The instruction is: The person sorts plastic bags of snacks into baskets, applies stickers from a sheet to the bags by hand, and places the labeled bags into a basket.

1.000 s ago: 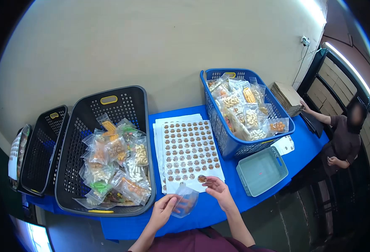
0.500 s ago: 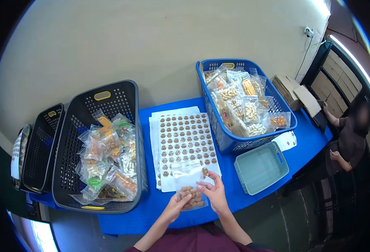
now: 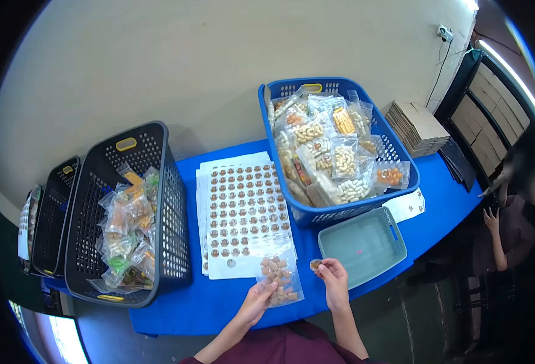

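My left hand (image 3: 257,303) grips the lower left part of a clear zip bag (image 3: 292,280), its thumb over the front. Brown, pillow-shaped pieces fill the lower part of the bag. To the right of the bag, my right hand (image 3: 334,284) pinches a small round sticker (image 3: 315,265) between thumb and fingertips, apart from the bag. Behind the bag lies a sheet of round brown stickers (image 3: 243,205) on top of other sheets. Its bottom row has bare white backing at the right, partly hidden by the bag.
A black basket (image 3: 173,230) of filled bags stands left, a blue basket (image 3: 364,209) of bagged snacks at the back right. A green-grey tray (image 3: 364,277) sits on the blue tablecloth (image 3: 440,203). Flattened cardboard (image 3: 418,127) is stacked behind. A co-worker (image 3: 504,233) is at right.
My right hand has moved right, away from the bag, with the sticker. The view has shifted, and the baskets appear further left. The co-worker's hand has left the cardboard.
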`<state>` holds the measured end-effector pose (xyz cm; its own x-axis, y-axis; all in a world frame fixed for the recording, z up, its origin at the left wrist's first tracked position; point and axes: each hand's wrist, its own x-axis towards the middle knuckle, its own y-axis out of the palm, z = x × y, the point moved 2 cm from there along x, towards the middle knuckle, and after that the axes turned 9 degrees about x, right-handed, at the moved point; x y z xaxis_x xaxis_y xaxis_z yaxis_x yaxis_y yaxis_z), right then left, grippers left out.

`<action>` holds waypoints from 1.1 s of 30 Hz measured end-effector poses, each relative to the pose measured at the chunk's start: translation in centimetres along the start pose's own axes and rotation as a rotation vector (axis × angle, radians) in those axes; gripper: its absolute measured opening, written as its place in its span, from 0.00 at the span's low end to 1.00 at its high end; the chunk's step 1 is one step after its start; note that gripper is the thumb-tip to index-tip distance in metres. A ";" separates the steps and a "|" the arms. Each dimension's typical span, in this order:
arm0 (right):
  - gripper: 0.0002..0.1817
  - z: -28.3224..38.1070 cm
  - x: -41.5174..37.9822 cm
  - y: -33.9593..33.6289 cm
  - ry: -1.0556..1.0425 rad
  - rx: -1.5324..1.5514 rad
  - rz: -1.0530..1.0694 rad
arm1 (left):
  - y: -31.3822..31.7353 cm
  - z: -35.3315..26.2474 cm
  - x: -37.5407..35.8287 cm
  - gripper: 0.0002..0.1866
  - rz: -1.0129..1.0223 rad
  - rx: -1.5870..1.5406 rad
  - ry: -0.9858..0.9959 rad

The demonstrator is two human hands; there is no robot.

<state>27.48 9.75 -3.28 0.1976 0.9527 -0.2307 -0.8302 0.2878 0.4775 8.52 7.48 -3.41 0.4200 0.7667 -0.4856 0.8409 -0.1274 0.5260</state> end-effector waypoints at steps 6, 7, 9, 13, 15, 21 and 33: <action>0.04 2.5 0.8 0.0 0.020 0.068 0.149 | 2.2 0.3 3.1 0.24 0.001 0.354 0.102; 0.04 2.9 0.9 -0.1 -0.005 0.067 0.152 | 2.9 0.2 3.2 0.24 -0.004 0.294 0.141; 0.04 3.6 0.9 -0.6 -0.060 0.063 0.163 | 4.3 0.1 3.4 0.24 -0.014 0.171 0.226; 0.08 5.3 -0.1 -1.4 -0.079 -0.131 0.227 | 5.8 0.6 2.9 0.22 -0.030 0.096 0.205; 0.10 5.5 -0.4 -1.4 -0.095 -0.239 0.299 | 6.4 0.8 2.3 0.20 -0.047 0.072 0.189; 0.18 5.8 -1.1 -0.1 -0.098 -0.401 0.318 | 7.0 2.3 2.0 0.19 -0.115 0.041 0.245; 0.18 6.1 -1.6 0.6 -0.174 -0.562 0.403 | 5.9 2.8 0.7 0.20 -0.180 0.160 0.288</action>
<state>29.86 8.95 2.57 -0.1394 0.9897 0.0326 -0.9901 -0.1387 -0.0227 14.70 5.50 -2.56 0.1669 0.9284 -0.3320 0.9447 -0.0542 0.3233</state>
